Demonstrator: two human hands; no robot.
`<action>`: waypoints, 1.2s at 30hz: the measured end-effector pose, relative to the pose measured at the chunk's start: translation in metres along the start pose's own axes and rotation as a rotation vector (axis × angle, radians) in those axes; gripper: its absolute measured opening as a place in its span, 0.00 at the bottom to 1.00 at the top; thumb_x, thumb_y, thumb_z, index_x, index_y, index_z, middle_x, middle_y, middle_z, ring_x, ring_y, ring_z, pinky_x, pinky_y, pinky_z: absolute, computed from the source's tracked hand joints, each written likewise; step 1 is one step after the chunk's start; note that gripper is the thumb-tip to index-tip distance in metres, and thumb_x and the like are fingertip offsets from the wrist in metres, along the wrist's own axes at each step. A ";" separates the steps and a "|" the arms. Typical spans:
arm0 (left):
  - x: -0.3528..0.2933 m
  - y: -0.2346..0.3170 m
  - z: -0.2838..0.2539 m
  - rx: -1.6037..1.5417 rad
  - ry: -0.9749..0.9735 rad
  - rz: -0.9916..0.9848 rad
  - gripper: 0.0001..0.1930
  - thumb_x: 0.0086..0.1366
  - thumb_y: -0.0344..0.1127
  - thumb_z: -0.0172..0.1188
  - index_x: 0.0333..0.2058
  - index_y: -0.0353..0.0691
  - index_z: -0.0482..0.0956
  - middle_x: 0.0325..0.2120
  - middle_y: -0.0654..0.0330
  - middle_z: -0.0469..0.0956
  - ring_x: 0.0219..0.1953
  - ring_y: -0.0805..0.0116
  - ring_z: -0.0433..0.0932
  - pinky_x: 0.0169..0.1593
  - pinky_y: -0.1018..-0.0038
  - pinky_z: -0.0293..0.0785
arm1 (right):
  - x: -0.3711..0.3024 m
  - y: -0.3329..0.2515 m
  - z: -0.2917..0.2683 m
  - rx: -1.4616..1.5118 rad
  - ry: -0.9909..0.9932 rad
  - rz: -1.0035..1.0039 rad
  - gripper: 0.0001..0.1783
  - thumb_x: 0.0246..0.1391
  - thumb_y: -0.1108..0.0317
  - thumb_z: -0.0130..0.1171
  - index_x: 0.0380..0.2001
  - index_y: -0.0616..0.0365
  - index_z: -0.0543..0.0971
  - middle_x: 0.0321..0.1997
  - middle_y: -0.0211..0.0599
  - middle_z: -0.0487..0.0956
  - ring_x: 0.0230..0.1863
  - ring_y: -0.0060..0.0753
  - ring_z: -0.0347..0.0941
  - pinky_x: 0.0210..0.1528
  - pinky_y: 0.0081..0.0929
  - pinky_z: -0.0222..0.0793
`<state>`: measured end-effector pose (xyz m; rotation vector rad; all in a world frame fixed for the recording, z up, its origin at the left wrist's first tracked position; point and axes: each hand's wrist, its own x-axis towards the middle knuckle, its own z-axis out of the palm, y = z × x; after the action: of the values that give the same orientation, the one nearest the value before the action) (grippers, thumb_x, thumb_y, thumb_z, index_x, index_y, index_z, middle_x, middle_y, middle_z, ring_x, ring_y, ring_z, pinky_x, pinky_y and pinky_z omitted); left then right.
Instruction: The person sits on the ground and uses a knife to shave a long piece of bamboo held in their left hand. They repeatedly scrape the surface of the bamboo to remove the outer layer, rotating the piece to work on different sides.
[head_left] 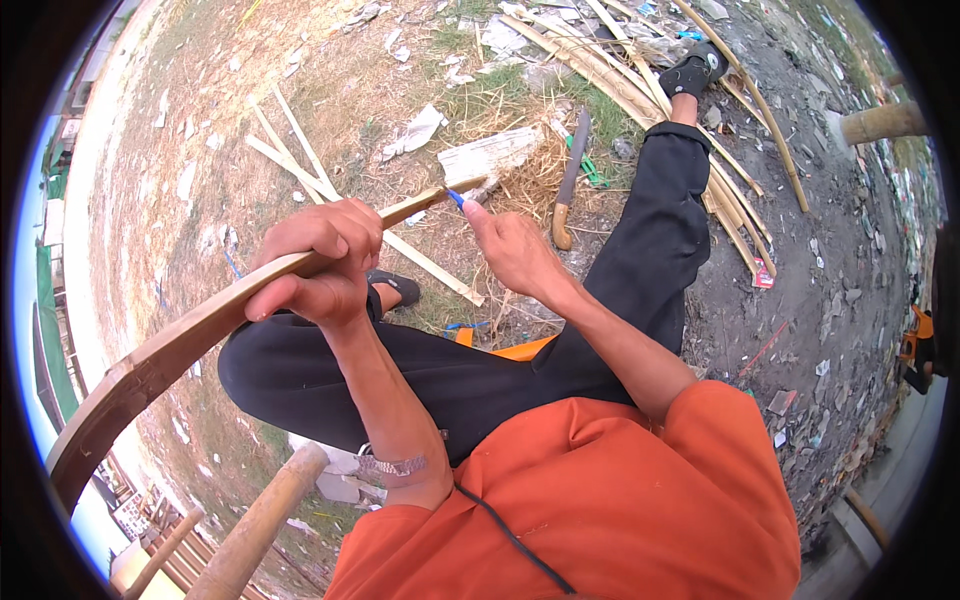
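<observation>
My left hand point(322, 255) is wrapped round a long split bamboo piece point(190, 335), which runs from the lower left up to the middle of the view. In my right hand point(515, 250), a thin blue object point(456, 198) is pinched between thumb and fingers. Its tip touches or nearly touches the far end of the bamboo; its kind is too small to tell. A large knife point(572, 175) with a dark blade and wooden handle lies on the ground beyond my right hand, beside a green object point(591, 168). A whitish block point(490, 152) rests near the bamboo's end.
Bamboo strips point(590, 65) are piled at the far right near my shod foot point(695, 70). Crossed pale strips point(300, 150) lie at the left. Thick bamboo poles point(265, 520) stand at lower left and right. Something orange point(522, 349) shows under my legs; litter covers the ground.
</observation>
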<state>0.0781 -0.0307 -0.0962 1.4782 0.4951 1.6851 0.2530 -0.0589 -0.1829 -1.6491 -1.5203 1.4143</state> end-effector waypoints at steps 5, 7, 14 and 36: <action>0.000 0.000 0.001 -0.038 0.003 -0.007 0.38 0.56 0.74 0.37 0.17 0.37 0.63 0.06 0.63 0.60 0.07 0.71 0.58 0.16 0.74 0.60 | -0.001 0.008 0.015 -0.094 0.084 -0.018 0.39 0.64 0.45 0.32 0.15 0.72 0.70 0.14 0.63 0.67 0.21 0.58 0.68 0.33 0.50 0.61; 0.002 0.001 0.006 -0.049 0.027 -0.045 0.39 0.54 0.75 0.40 0.14 0.37 0.62 0.06 0.63 0.61 0.07 0.69 0.60 0.15 0.74 0.61 | -0.001 0.098 0.036 -0.277 0.060 0.098 0.40 0.63 0.44 0.33 0.15 0.73 0.71 0.16 0.64 0.69 0.23 0.59 0.69 0.35 0.50 0.62; 0.003 0.000 0.013 0.031 -0.130 -0.019 0.36 0.56 0.74 0.35 0.22 0.40 0.66 0.08 0.62 0.64 0.09 0.70 0.62 0.18 0.74 0.61 | 0.017 0.086 0.018 -0.177 -0.012 0.269 0.37 0.63 0.46 0.34 0.21 0.70 0.77 0.24 0.60 0.76 0.32 0.59 0.75 0.42 0.49 0.65; 0.004 -0.006 0.011 0.016 0.004 0.009 0.38 0.57 0.74 0.34 0.20 0.38 0.64 0.07 0.65 0.58 0.08 0.73 0.55 0.16 0.75 0.58 | 0.043 0.085 0.027 -0.122 0.093 -0.061 0.29 0.65 0.52 0.32 0.26 0.67 0.71 0.21 0.60 0.71 0.26 0.62 0.68 0.36 0.50 0.62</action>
<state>0.0906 -0.0261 -0.0955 1.4908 0.5065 1.6947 0.2578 -0.0490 -0.2810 -1.6999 -1.6172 1.2171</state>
